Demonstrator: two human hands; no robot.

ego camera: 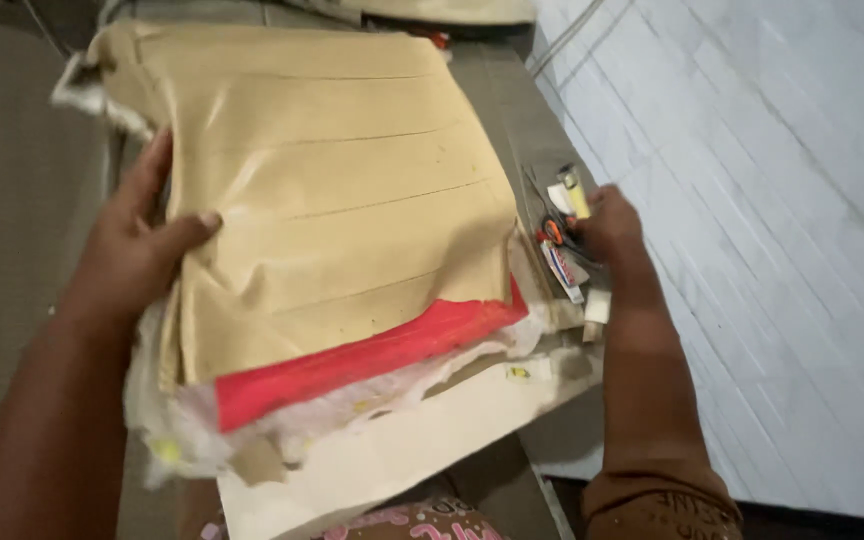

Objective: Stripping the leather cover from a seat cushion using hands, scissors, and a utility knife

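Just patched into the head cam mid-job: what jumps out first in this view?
A big tan stitched cover fills the centre of the view, with a bright red panel showing along its lower edge. The left hand grips its left edge, thumb on top. The right hand reaches to the right side, at orange-handled scissors among small items beside the white wall.

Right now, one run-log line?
left hand: grips tan stitched leatherette panel | right hand: at orange-handled scissors | red sheet beneath

Glossy tan leatherette cover (332, 190)
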